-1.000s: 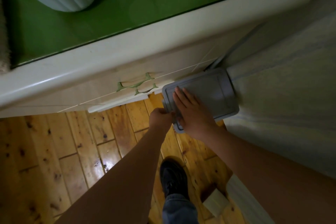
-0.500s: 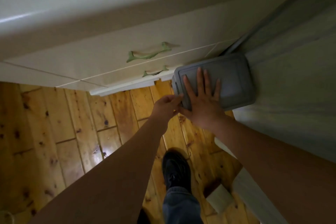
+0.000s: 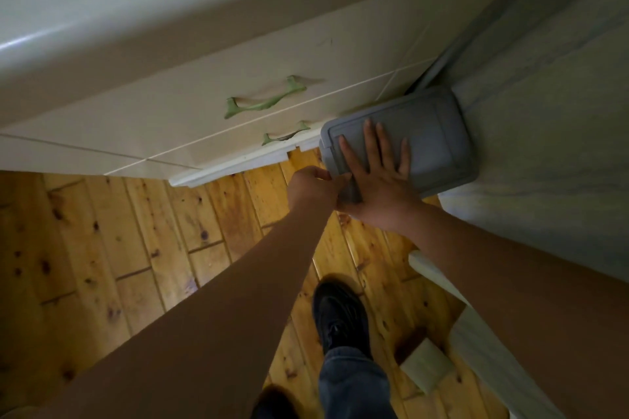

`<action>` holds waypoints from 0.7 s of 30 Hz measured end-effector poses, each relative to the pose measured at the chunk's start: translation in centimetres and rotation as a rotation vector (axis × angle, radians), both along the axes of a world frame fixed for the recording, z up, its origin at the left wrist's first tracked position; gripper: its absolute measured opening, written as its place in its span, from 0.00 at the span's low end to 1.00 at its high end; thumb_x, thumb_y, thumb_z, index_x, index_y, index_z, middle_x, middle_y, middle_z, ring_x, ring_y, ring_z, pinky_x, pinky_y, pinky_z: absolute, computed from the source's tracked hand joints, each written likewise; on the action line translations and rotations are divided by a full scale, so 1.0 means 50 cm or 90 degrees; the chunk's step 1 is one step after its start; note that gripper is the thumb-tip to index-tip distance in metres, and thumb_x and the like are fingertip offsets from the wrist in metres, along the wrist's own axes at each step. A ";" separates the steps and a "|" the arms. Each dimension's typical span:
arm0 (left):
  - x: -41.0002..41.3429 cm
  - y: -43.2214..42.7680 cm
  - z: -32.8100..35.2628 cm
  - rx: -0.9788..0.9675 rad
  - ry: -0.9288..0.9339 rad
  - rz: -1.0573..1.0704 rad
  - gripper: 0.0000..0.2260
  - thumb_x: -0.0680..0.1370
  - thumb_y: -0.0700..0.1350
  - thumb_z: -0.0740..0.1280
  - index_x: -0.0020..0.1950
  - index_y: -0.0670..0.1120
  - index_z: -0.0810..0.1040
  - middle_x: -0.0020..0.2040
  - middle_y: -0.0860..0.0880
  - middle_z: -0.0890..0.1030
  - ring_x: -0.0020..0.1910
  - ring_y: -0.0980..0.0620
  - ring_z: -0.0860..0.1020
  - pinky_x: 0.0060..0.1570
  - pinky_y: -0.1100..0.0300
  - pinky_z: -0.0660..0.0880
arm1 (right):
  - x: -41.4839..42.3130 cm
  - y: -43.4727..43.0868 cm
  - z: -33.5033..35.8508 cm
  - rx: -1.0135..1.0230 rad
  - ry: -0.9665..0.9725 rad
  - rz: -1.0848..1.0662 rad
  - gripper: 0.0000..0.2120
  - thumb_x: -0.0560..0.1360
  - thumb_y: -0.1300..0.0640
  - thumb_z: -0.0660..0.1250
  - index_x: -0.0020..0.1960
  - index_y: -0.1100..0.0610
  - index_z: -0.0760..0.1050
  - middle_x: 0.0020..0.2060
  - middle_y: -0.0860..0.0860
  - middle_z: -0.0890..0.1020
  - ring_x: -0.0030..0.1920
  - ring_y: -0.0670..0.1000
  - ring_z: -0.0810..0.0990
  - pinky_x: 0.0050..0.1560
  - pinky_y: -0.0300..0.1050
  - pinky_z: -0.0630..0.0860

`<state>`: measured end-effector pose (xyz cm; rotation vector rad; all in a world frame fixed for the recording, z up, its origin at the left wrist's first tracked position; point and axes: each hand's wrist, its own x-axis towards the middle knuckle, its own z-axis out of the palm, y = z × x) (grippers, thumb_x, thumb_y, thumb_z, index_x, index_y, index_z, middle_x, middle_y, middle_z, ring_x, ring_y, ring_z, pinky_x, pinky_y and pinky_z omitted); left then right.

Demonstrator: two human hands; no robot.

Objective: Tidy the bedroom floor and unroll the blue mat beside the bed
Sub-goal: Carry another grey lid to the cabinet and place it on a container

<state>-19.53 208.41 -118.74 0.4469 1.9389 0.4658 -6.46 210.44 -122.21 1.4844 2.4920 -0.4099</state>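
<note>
A grey plastic box with a lid (image 3: 432, 133) stands on the wooden floor, wedged in the corner between the white cabinet and the bed. My right hand (image 3: 377, 177) lies flat on the lid with its fingers spread and straight. My left hand (image 3: 313, 187) grips the box's near left edge with curled fingers, just beside the right thumb. The blue mat is not in view.
The white cabinet (image 3: 204, 105) with two green drawer handles (image 3: 263, 102) fills the upper left. The bed (image 3: 551, 119) with its pale cover runs down the right. My black shoe (image 3: 340, 316) stands on the plank floor (image 3: 102, 248), and a pale bed leg (image 3: 425, 367) is at lower right.
The view has dropped lower, away from the green cabinet top. My right hand slid further onto the lid and spread its fingers. My left hand stays at the box's edge.
</note>
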 end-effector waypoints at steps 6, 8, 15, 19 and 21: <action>0.035 0.042 0.056 -0.033 0.241 -0.168 0.10 0.78 0.49 0.62 0.41 0.45 0.69 0.38 0.47 0.73 0.38 0.46 0.73 0.35 0.58 0.71 | -0.001 -0.003 -0.006 -0.004 0.019 -0.007 0.50 0.66 0.24 0.48 0.79 0.46 0.36 0.77 0.59 0.36 0.77 0.59 0.33 0.70 0.69 0.35; 0.042 0.047 0.061 -0.043 0.283 -0.213 0.12 0.79 0.49 0.60 0.38 0.45 0.68 0.37 0.48 0.73 0.36 0.47 0.72 0.34 0.57 0.70 | -0.001 -0.003 -0.001 -0.009 0.020 -0.004 0.49 0.66 0.25 0.50 0.79 0.47 0.36 0.77 0.59 0.36 0.77 0.60 0.33 0.71 0.70 0.35; 0.061 0.034 0.077 -0.064 0.299 -0.296 0.11 0.80 0.47 0.59 0.53 0.45 0.79 0.47 0.44 0.82 0.36 0.48 0.76 0.32 0.58 0.69 | 0.000 0.010 0.025 -0.089 -0.011 0.018 0.52 0.66 0.29 0.56 0.76 0.46 0.28 0.75 0.59 0.29 0.75 0.60 0.27 0.71 0.71 0.36; 0.039 0.012 0.078 -0.101 0.185 -0.186 0.11 0.78 0.50 0.64 0.53 0.43 0.77 0.50 0.43 0.81 0.46 0.43 0.79 0.39 0.55 0.72 | 0.033 0.031 0.063 -0.149 0.063 0.043 0.48 0.71 0.31 0.59 0.78 0.47 0.34 0.77 0.50 0.34 0.77 0.52 0.33 0.75 0.63 0.41; 0.027 0.007 0.085 -0.097 0.195 -0.168 0.13 0.78 0.50 0.64 0.56 0.42 0.77 0.54 0.41 0.80 0.52 0.40 0.79 0.43 0.53 0.72 | 0.058 0.035 0.088 -0.153 0.104 0.046 0.44 0.75 0.33 0.57 0.79 0.50 0.38 0.79 0.49 0.40 0.79 0.51 0.42 0.77 0.57 0.46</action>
